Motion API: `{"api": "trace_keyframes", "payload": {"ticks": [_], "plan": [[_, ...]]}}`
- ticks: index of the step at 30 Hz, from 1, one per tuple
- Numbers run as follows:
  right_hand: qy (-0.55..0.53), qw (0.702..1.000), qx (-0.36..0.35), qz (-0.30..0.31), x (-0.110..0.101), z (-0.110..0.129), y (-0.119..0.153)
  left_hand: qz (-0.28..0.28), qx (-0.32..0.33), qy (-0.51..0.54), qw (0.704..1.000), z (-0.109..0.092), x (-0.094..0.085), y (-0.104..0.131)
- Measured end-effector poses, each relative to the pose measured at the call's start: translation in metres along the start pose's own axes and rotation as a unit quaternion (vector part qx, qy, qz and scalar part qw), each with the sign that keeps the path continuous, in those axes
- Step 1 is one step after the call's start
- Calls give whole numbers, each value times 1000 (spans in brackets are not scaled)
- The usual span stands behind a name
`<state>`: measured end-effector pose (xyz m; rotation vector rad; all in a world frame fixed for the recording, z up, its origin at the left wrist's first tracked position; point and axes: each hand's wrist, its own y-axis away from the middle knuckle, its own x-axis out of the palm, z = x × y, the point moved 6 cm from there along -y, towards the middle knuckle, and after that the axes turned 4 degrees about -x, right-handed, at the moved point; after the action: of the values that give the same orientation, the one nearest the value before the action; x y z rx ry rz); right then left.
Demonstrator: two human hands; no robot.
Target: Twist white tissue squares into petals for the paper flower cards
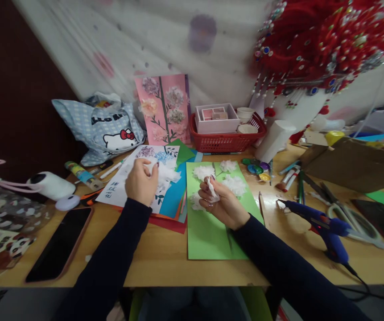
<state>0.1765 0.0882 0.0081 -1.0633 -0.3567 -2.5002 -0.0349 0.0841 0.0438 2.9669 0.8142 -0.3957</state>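
My left hand (141, 183) is over a printed flower sheet (113, 189), its fingers curled onto white tissue paper (170, 175), which lies crumpled beside the thumb. In my right hand (227, 203) a small folded piece of white tissue (213, 192) is pinched between thumb and fingers. That hand hovers above a light green sheet (208, 240). Fluffy white paper flowers (234, 185) sit on the sheet, around a stem line partly hidden by my hand. Blue, red and other coloured papers (171, 200) lie under the printed sheet.
A blue glue gun (315, 218) with a cord and large scissors (352, 220) lie at the right. Paint pots (255, 168) and markers are nearby. A red basket (225, 141), a pink flower picture (154, 129) and a checked bag (111, 129) stand behind. A phone (59, 245) lies at left.
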Motion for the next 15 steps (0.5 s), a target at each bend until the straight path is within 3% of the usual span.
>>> {"api": "trace_keyframes", "payload": {"ticks": [3,5,7,15], "plan": [[57,998,-30,-23,-4,1,1,137,-22,28,990,0,36,26],[101,993,-44,-37,-8,0,2,242,-52,55,967,1,59,45],[139,988,-47,-44,-11,-2,3,304,-80,86,945,2,72,59],[202,976,-55,-64,-11,0,4,324,-113,183,921,8,76,60]]}}
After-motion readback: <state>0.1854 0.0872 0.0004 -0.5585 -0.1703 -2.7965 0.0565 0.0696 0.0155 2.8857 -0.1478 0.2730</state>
